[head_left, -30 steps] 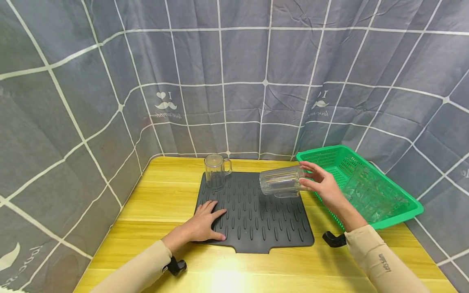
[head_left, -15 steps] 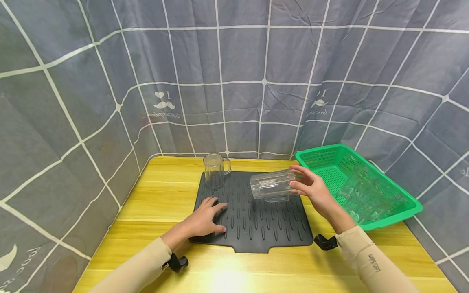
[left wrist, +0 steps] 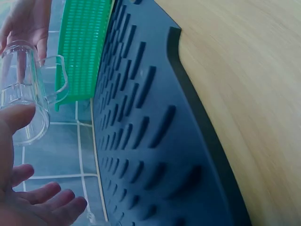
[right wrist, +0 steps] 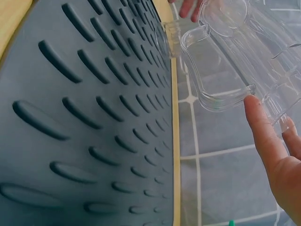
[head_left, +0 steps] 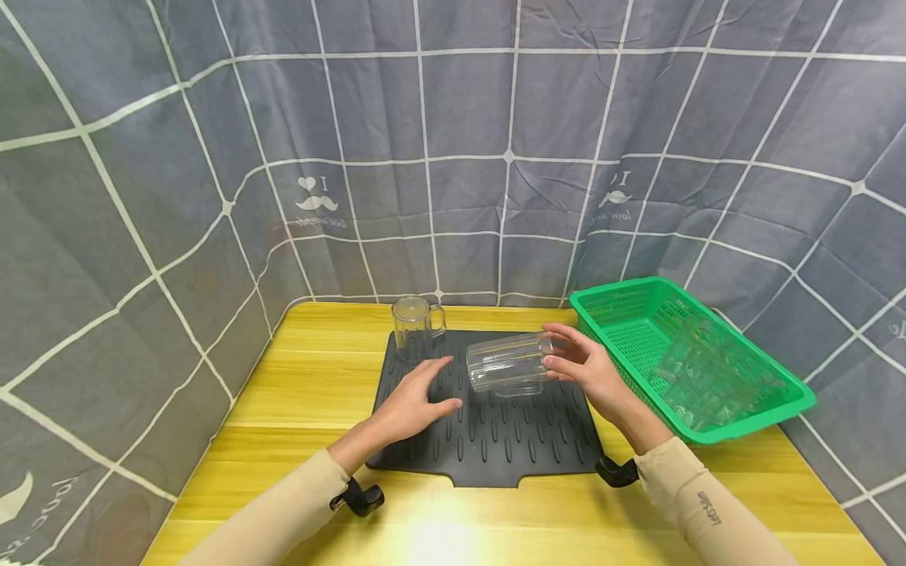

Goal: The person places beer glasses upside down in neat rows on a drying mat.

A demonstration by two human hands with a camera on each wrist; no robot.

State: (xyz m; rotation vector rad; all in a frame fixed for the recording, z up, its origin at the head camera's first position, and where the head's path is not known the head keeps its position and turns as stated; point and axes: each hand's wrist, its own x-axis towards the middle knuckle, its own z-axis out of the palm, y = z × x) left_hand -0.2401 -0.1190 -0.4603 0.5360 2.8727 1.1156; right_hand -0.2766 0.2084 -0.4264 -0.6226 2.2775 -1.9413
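My right hand [head_left: 583,365] grips one end of a clear glass mug [head_left: 506,362], which lies sideways in the air above the black ridged mat [head_left: 488,456]. The mug's handle [right wrist: 202,94] hangs on its lower side. Over the left part of the mat, my left hand [head_left: 414,401] is raised with fingers spread, just left of the mug's free end and apart from it in the head view. Another clear glass mug [head_left: 412,322] stands at the mat's back left corner, its handle to the right.
A green plastic basket [head_left: 616,369] with several clear glass mugs [head_left: 715,377] stands on the right of the wooden table [head_left: 297,377]. A grey curtain [head_left: 467,196] with white lines hangs behind and at both sides.
My right hand has carried the mug leftwards over the mat, away from the basket. The left hand has lifted off the mat and moved right, towards the mug.
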